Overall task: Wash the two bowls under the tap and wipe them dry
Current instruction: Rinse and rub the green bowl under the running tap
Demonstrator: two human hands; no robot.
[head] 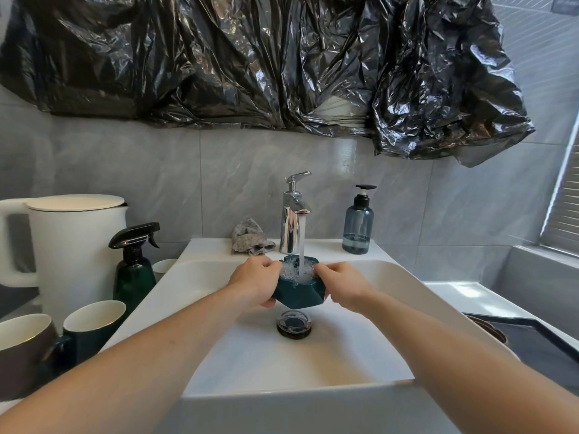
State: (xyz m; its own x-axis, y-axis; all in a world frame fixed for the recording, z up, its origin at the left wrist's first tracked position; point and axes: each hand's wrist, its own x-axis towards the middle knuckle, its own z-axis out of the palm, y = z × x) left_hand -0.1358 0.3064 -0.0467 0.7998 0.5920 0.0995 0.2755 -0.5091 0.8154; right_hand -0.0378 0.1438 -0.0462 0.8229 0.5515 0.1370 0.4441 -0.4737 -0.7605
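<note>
The white sink (423,296) fills the near view, its front rim closest, with a dark drain plug (294,325) in the basin floor. Above the plug, the left hand (255,285) and right hand (340,285) grip opposite sides of a faceted teal bowl (297,292), fingers curled over its rim. Water from the chrome tap (293,214) at the back edge pours into the bowl, frothing inside. On the back ledge a crumpled grey cloth (250,238) lies left of the tap and a blue pump bottle (358,222) stands right. Left of the sink stand mugs (91,327), a dark spray bottle (134,264) and a white kettle (72,245). Black plastic sheeting (266,64) hangs on the wall.
</note>
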